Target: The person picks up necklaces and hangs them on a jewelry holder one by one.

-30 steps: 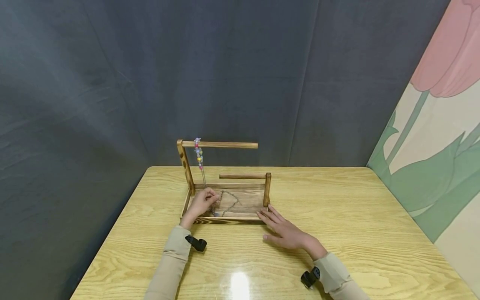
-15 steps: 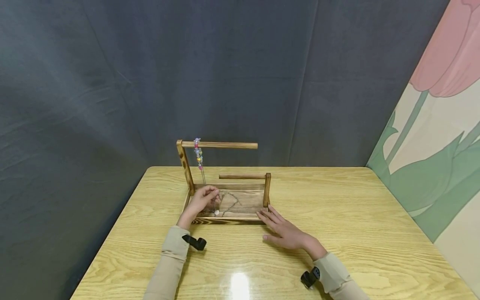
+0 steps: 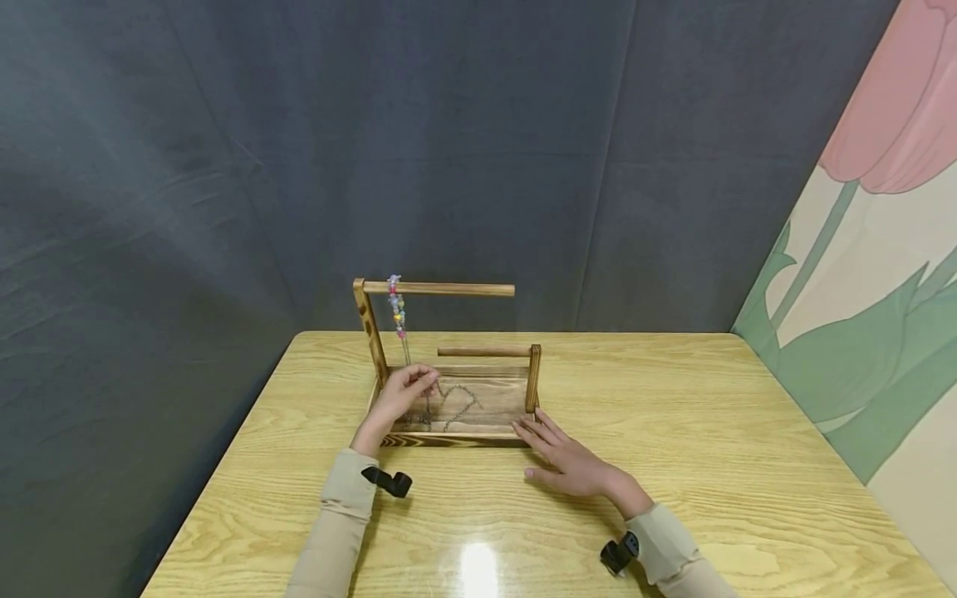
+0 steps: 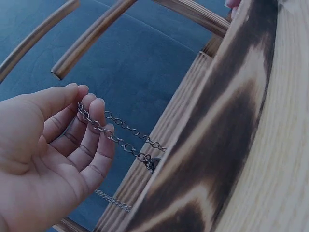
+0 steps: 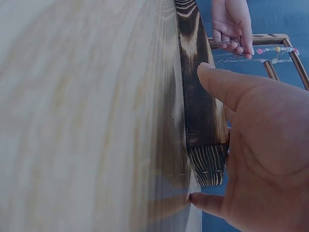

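Note:
With thumb and fingertips, my left hand (image 3: 402, 399) pinches a dark metal chain (image 4: 99, 127) above the wooden tray of a jewelry stand (image 3: 449, 441). Two strands of the chain hang from the fingers in the left wrist view, and more of it lies in a loop on the tray floor. My right hand (image 3: 571, 465) has its fingers spread at the tray's front right corner; in the right wrist view the thumb lies near the charred wood edge. A beaded necklace (image 3: 398, 316) with a thin silver chain end hangs from the stand's upper bar (image 3: 456, 289).
A shorter, lower bar (image 3: 482, 352) juts leftward from the right post (image 3: 532, 379). The stand rests on a light wooden table (image 3: 673, 415). Behind the table hangs a dark curtain (image 3: 463, 149), and a tulip picture (image 3: 852, 249) is at the right.
My left hand has risen slightly with the chain, lifting more of it off the tray, and a round pale pendant seen earlier no longer shows. My right hand stays in place.

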Motion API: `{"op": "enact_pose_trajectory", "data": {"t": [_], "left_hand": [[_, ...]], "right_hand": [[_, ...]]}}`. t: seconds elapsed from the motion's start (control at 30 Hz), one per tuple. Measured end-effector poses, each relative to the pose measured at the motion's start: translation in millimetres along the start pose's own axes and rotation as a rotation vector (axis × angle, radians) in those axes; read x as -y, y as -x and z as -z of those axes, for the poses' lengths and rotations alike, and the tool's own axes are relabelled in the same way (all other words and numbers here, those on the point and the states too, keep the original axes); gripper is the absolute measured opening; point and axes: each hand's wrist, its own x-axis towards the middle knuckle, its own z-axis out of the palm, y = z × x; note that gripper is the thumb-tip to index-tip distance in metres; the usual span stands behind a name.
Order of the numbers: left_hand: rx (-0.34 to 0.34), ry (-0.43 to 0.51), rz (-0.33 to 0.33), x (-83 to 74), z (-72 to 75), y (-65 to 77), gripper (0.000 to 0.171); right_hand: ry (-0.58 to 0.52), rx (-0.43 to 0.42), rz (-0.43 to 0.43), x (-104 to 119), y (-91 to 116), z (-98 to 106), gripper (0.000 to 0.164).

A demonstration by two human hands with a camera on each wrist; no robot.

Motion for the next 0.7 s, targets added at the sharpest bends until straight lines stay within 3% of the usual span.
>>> {"op": "enact_pose_trajectory", "data": {"t": [0.13,0.37,0.7], "left_hand": [[-0.015,0.019,-0.055,-0.4,0.7,0.0,0.027],[-0.064,0.026,-0.065,15.0,3.5,-9.4,0.036],[-0.094,0.041,-0.06,3.4,4.5,-8.9,0.038]], "right_hand": [[0.001,0.001,-0.002,1.1,0.1,0.2,0.07],[0.005,-0.012,0.012,1.0,-0.4,-0.9,0.07],[0.008,-0.018,0.017,1.5,-0.7,-0.7,0.069]]}}
